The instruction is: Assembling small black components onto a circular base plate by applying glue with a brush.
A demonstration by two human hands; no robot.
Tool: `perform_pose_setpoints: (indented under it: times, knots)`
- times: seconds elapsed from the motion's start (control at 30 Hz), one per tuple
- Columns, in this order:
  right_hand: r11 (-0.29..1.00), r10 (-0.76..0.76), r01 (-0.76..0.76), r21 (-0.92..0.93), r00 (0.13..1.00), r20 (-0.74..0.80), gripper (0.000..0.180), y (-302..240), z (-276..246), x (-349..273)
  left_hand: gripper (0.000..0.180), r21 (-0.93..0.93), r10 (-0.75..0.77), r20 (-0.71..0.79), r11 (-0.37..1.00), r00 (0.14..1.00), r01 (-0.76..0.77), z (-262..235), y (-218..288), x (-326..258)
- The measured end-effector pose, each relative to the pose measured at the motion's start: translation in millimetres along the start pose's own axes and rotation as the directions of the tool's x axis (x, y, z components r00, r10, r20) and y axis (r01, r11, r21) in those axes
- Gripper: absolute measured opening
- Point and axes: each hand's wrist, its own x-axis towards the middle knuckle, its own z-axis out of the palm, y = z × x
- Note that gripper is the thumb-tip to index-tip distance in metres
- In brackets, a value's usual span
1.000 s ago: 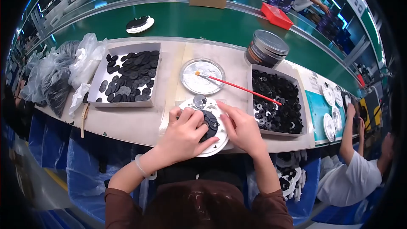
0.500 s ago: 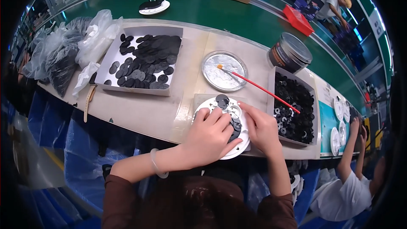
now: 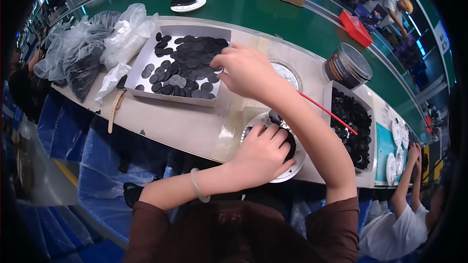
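My left hand lies over a white round plate at the table's near edge, fingers bent and gripping it. Beneath those fingers a dark round part shows in part; a smaller dark disc sits at the plate's far side. My right hand is stretched over the right rim of a shallow white box full of thin black discs. Its fingers are bent and apart, slightly blurred, close to the discs. I see nothing held in it.
Right of the plate are a box of small black parts, a red stick, a round silver tray and a dark can. Bags and a wristwatch lie left. A co-worker's hands are at the far right.
My right hand has left the white plate and moved up and left to the box of black discs. My left hand stays on the plate. The whole view has shifted slightly.
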Motion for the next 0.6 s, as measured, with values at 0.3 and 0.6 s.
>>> perform_pose_setpoints:
  times: [0.3, 0.6]
  knots:
    - [0.998, 0.057, -0.043, -0.044, 0.908, 0.414, 0.025, 22.8, 42.7, 63.1, 0.028, -0.028, -0.035, 0.026, 0.999, 0.999, 0.036, 0.4, 1.1, -3.6]
    - [0.976, -0.002, -0.059, 0.210, 0.960, 0.281, 0.021, 27.1, 35.1, 53.2, 0.028, -0.055, -0.020, 0.012, 0.998, 1.000, 0.021, 3.1, 2.6, -1.0]
